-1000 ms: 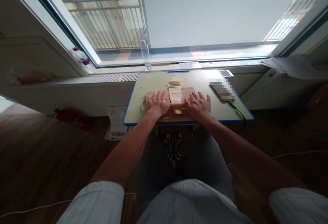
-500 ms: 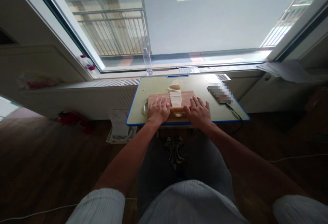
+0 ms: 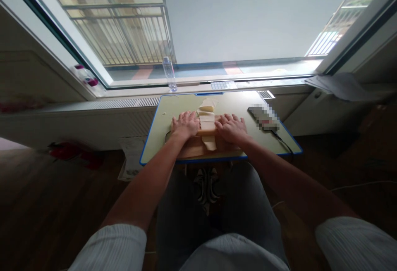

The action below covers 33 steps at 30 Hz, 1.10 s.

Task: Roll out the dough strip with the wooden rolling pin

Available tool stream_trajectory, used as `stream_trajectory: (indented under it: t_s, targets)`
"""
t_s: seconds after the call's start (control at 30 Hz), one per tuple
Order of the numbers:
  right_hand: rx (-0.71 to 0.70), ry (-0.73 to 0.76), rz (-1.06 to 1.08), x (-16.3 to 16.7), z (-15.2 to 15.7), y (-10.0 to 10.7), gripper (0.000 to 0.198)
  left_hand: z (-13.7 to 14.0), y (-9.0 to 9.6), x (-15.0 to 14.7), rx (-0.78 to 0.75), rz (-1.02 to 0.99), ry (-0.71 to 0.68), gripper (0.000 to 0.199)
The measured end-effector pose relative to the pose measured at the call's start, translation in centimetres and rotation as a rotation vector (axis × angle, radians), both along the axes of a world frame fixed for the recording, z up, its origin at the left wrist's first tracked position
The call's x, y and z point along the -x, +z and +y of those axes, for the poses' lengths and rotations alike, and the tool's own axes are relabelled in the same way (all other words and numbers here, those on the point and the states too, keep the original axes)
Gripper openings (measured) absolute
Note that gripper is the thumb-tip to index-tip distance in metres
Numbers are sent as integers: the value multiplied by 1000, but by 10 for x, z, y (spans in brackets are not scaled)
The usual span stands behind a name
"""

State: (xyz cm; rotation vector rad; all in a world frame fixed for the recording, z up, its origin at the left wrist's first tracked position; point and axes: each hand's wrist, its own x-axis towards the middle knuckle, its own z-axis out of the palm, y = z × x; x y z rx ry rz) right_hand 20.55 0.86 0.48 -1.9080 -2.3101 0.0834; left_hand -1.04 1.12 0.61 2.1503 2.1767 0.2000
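A wooden rolling pin lies crosswise on a long strip of pale dough. The strip runs lengthwise over a wooden cutting board, its far end folded over past the board. My left hand presses palm-down over the pin's left end, fingers stretched forward. Over the right end lies my right hand, likewise flat with its fingers spread and its thumb near the dough. Both hands cover the ends of the pin. A short length of dough shows on the near side of the pin.
The board lies on a small blue-edged table. A partly blurred phone-like device with a black cable lies on the right. A clear bottle stands on the sill, and a red fire extinguisher is on the floor at left.
Both hands and the rolling pin have moved forward, away from me, along the dough. More of the board and the dough's near end now shows. The view has shifted slightly.
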Motion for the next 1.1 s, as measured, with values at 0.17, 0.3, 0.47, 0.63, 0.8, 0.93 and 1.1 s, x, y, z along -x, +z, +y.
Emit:
stream_trajectory:
  t_s: [0.17, 0.3, 0.47, 0.63, 0.8, 0.93, 1.1]
  targets:
    - [96, -30, 52, 5, 34, 7, 76, 28, 4, 0, -132, -24, 31, 57]
    - [75, -49, 96, 8, 61, 8, 79, 52, 10, -3, -284, -24, 75, 46]
    - [21, -36, 87, 8, 71, 5, 75, 65, 12, -4, -262, -12, 73, 43]
    - [57, -39, 39, 6, 50, 7, 78, 51, 5, -2, -193, -8, 68, 49]
    - [22, -38, -28, 6, 16, 6, 76, 25, -1, 1, -105, 0, 52, 58]
    - [-78, -37, -35, 7, -17, 2, 74, -4, -3, -1, -66, -2, 55, 64]
    - [-135, -8, -11, 3, -60, -2, 75, -50, -13, -6, -148, 8, 62, 63]
